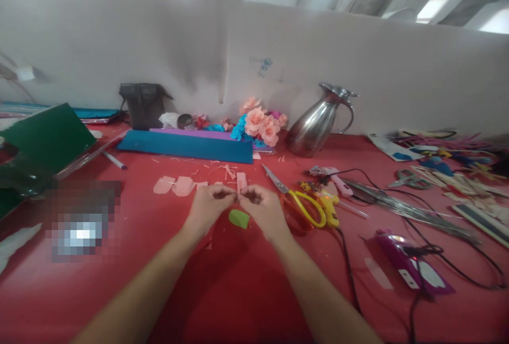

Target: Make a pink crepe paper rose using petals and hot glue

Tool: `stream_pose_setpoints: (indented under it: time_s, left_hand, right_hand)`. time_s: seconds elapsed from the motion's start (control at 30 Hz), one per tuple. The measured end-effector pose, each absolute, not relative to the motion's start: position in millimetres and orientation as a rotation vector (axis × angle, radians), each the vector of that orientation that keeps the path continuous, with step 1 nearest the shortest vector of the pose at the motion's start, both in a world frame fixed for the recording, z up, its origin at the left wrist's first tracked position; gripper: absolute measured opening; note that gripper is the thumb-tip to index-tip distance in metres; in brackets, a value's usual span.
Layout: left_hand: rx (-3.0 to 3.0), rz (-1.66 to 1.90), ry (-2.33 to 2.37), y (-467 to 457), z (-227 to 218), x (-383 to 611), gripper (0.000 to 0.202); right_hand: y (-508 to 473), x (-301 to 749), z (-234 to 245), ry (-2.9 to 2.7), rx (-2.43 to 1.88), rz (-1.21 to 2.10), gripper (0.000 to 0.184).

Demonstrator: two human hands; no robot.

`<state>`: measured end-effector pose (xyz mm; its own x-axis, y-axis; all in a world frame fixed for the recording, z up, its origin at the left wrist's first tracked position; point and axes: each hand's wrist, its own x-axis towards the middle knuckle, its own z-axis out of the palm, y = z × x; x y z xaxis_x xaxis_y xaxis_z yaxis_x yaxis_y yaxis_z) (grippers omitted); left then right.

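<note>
Close together over the middle of the red table, my left hand (211, 203) and my right hand (260, 205) pinch the lower end of a small pink paper strip (241, 179) between them. Its upper part sticks up past my fingertips; the pinched end is hidden. Pink paper petals (184, 186) lie in a row just left of my left hand, with thin pink scraps (228, 172) beyond. A green paper leaf (239, 219) rests on the table below my hands. To the right of my right hand lie yellow-handled scissors (306, 207), blades pointing up and left.
Glue guns (329, 211) with black cords and a purple power strip (413, 267) occupy the right side, near a bundle of wires (405, 206). Behind stand pink paper flowers (260, 122), a steel jug (316, 124) and a blue paper stack (186, 146). A marker (114, 160) lies left.
</note>
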<state>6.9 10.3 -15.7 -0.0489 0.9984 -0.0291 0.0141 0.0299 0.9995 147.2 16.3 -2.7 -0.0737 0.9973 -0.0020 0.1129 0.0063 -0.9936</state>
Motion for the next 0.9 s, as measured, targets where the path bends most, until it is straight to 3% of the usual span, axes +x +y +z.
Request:
stream_pose_setpoints:
  time_s: [0.37, 0.67, 0.9]
  left_hand:
    - [1.068, 1.195, 1.241, 7.8, -8.6, 8.3, 0.01]
    - [0.805, 1.147, 1.03, 9.5, -9.1, 7.5, 0.021]
    - [0.661, 1.104, 0.909, 12.1, -11.8, 3.1, 0.019]
  right_hand:
    - [19.9, 148.6, -0.1, -1.232, -1.175, 1.405, 0.005]
    - [20.2, 149.5, 0.8, -1.179, -1.116, 1.517, 0.008]
    - [17.4, 149.7, 1.5, -1.179, -1.108, 1.54, 0.013]
